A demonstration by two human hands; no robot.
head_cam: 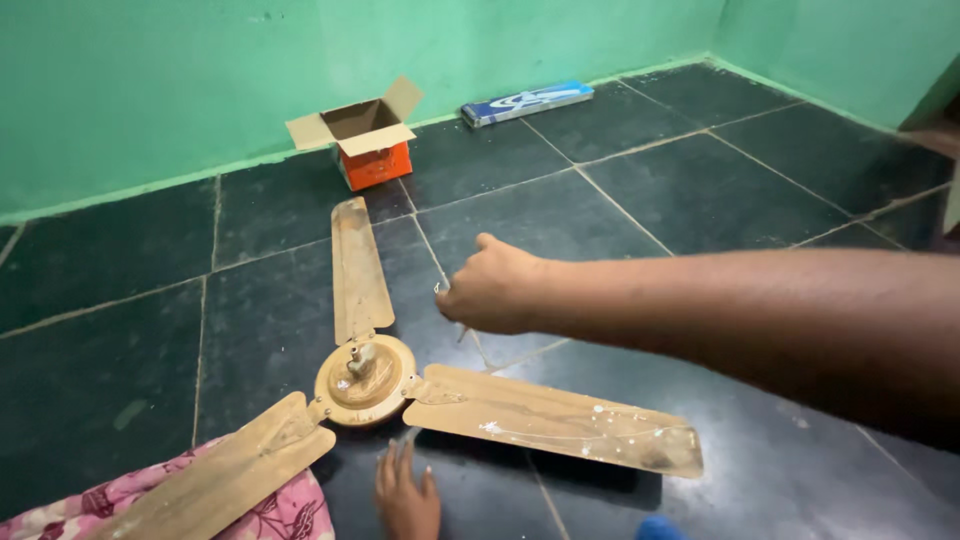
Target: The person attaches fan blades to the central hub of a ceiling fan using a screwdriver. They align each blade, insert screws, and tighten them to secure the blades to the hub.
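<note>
A dusty beige ceiling fan (365,378) lies on the dark tiled floor with its three blades spread out. My right hand (492,285) reaches in from the right and hovers above the floor between the far blade (357,265) and the right blade (560,420). Its fingers are closed around a small metal piece (439,289) that sticks out at the fingertips. My left hand (406,495) rests flat on the floor just in front of the fan's hub, fingers apart and holding nothing. The near-left blade (235,475) lies over pink flowered cloth (280,515).
An open cardboard box with an orange base (368,135) stands by the green wall. A long blue and white flat box (525,102) lies along the wall farther right. A small blue object (660,528) shows at the bottom edge.
</note>
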